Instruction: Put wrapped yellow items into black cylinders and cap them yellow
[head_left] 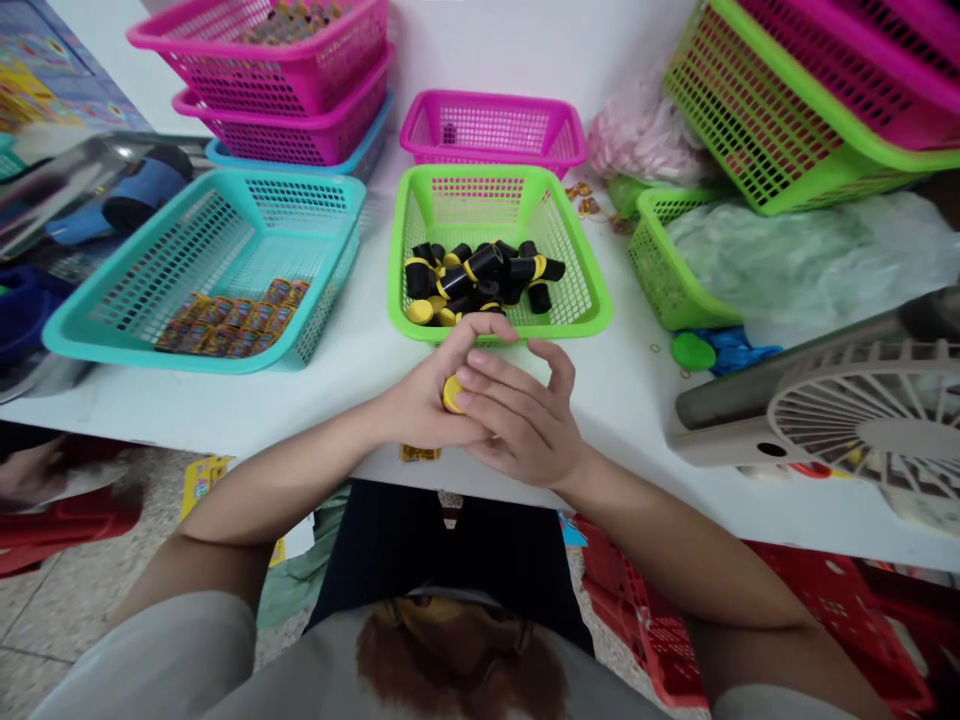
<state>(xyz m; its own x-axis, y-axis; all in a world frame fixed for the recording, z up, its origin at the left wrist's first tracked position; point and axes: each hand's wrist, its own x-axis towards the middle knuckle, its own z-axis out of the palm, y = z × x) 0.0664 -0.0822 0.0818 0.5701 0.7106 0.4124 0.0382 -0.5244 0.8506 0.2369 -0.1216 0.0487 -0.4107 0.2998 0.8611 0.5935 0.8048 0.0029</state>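
My left hand [427,400] and my right hand [525,420] meet at the table's front edge, both closed around a small tube with a yellow cap [452,393]. Only the cap shows between the fingers. Just beyond them stands a green basket [577,325] holding several black tubes with yellow caps [480,275]. A small yellow packet [420,453] peeks out under my left hand at the table edge.
A teal basket [90,345] with several small printed packets [232,318] sits at the left. Pink baskets [491,125] stand behind, more green and pink ones [787,130] at the right over plastic bags. A white fan [862,410] lies at the right.
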